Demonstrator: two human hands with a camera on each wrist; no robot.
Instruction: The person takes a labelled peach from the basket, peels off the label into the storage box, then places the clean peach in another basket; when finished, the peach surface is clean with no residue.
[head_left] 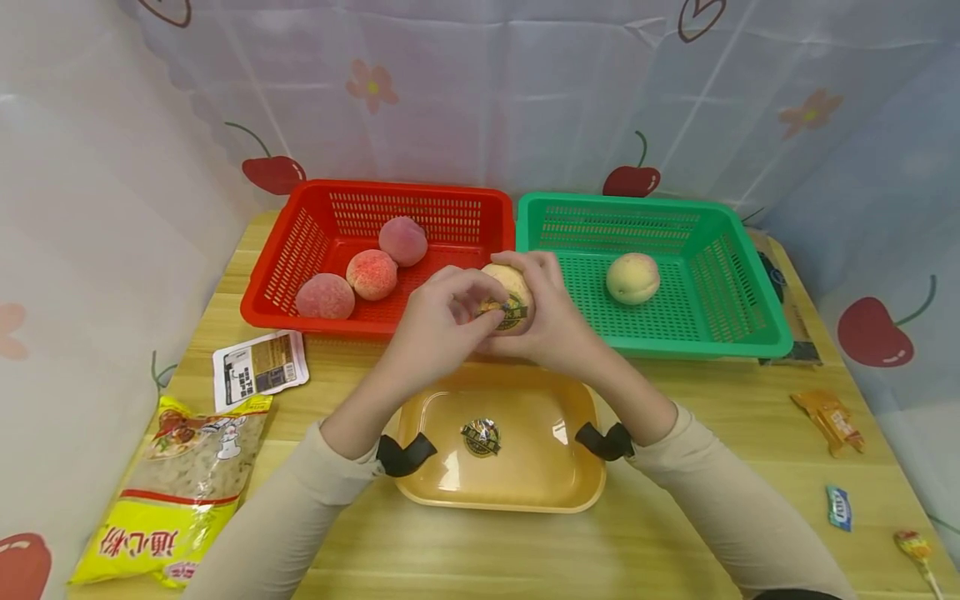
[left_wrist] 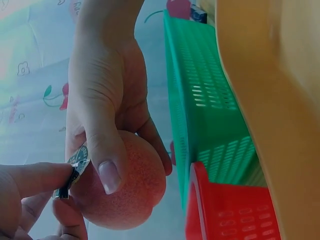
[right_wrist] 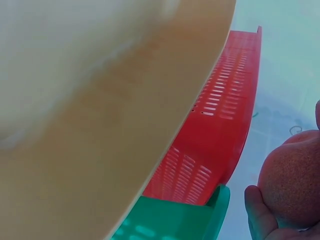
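Peach held over tray, sticker pinched.
Worktop (head_left: 675, 533); red basket (head_left: 300, 250) with three peaches; green basket (head_left: 720, 275) with one; yellow tray (head_left: 525, 483) bearing a sticker. Right hand (head_left: 558, 321) grips peach (head_left: 513, 292) above the tray's far edge; left hand (head_left: 438, 321) pinches its sticker (left_wrist: 74, 167).

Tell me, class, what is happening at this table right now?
A person holds a peach in the right hand above a yellow tray, while the left hand pinches a sticker on it. Three peaches lie in the red basket, one in the green basket.
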